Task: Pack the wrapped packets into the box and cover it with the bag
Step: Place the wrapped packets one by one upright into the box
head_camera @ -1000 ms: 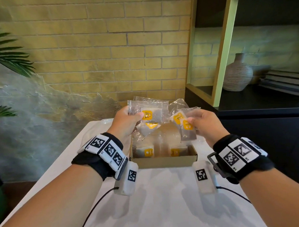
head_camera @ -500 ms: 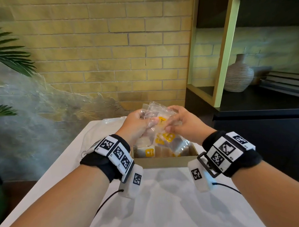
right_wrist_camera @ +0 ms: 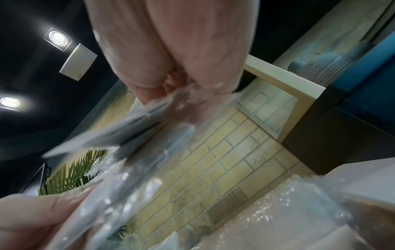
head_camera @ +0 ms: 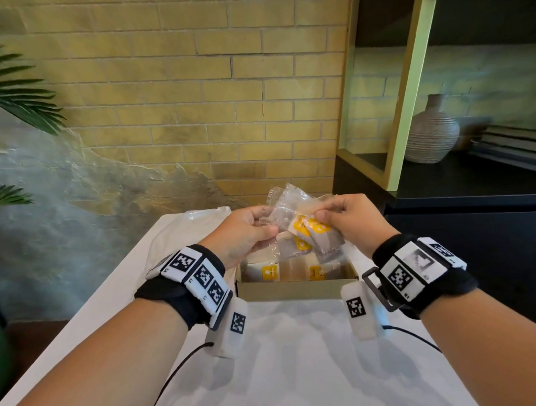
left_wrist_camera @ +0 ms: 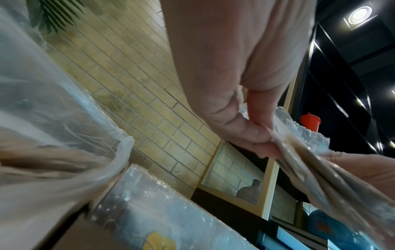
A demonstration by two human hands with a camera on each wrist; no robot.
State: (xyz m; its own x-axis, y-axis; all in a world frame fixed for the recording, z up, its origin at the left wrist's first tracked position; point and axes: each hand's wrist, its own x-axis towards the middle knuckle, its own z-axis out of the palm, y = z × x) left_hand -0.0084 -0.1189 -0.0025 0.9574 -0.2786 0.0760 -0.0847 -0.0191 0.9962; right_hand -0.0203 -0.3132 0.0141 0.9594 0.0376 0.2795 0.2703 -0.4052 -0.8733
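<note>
Holding a bunch of wrapped packets (head_camera: 305,232) above the open cardboard box (head_camera: 295,289), both hands meet over its middle. The left hand (head_camera: 246,234) has its grip closed on the left edge of the bunch, thumb on top and fingers curled beneath; the left wrist view shows the thumb pinching crinkled clear wrap (left_wrist_camera: 299,152). The right hand (head_camera: 353,220) has its grip closed on the right side, thumb and fingertips pinching the packets just above their yellow labels (head_camera: 310,227). The packets hang clear of the box, tilted, with clear wrap sticking up behind the fingers. Inside the box more wrapped packets (head_camera: 269,271) with yellow labels stand along the near wall. The box sits on a white surface (head_camera: 298,370). A thin translucent bag (head_camera: 182,234) lies on the surface just left of the box, behind the left hand. A ribbed vase (head_camera: 431,134) stands on a dark shelf to the right.
</note>
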